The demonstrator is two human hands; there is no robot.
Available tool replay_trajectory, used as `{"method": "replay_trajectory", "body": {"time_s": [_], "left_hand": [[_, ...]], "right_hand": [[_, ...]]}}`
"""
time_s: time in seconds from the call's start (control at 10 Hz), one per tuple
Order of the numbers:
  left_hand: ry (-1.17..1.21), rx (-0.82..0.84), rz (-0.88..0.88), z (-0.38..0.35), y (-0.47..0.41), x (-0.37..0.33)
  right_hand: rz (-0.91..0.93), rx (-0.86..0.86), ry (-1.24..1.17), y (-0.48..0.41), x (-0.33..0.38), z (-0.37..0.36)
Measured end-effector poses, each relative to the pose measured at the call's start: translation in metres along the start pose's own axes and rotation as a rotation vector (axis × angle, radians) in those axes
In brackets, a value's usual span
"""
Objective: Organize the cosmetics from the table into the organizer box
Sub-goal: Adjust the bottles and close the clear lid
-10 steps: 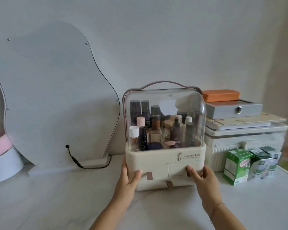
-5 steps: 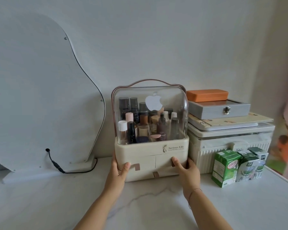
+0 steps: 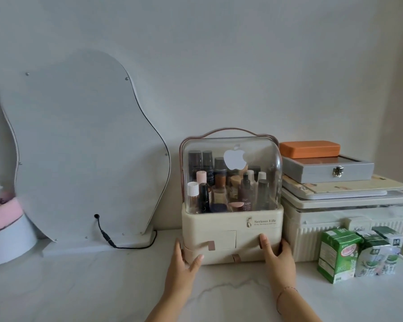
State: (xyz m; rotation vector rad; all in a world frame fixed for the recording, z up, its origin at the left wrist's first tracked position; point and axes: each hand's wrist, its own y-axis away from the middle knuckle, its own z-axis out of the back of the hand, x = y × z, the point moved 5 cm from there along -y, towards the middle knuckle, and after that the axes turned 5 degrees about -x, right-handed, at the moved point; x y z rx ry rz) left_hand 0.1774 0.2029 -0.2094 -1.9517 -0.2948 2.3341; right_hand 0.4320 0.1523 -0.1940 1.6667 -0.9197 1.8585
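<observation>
The cream organizer box (image 3: 221,223) stands on the white marble table by the wall, its clear domed lid shut and a pink handle on top. Several cosmetic bottles (image 3: 221,187) stand upright inside under the lid. Its drawers in the base are closed. My left hand (image 3: 184,268) holds the box's lower left corner, thumb on the front. My right hand (image 3: 277,259) holds the lower right corner, thumb up against the front face.
A wavy mirror (image 3: 84,145) with a black cable leans on the wall to the left. Right of the box a ribbed white bin (image 3: 335,226) carries a grey case (image 3: 328,168) and an orange case (image 3: 310,148). Green cartons (image 3: 337,254) stand in front.
Both hands have pushed the box back toward the wall, close beside the ribbed bin. The camera view has shifted, first right, then back left.
</observation>
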Motion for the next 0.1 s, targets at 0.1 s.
{"method": "replay_trajectory", "body": {"time_s": [0.1], "left_hand": [[-0.045, -0.013, 0.088, 0.0091, 0.0272, 0.0114]], "right_hand": [[-0.013, 0.039, 0.017, 0.0005, 0.0059, -0.0013]]}}
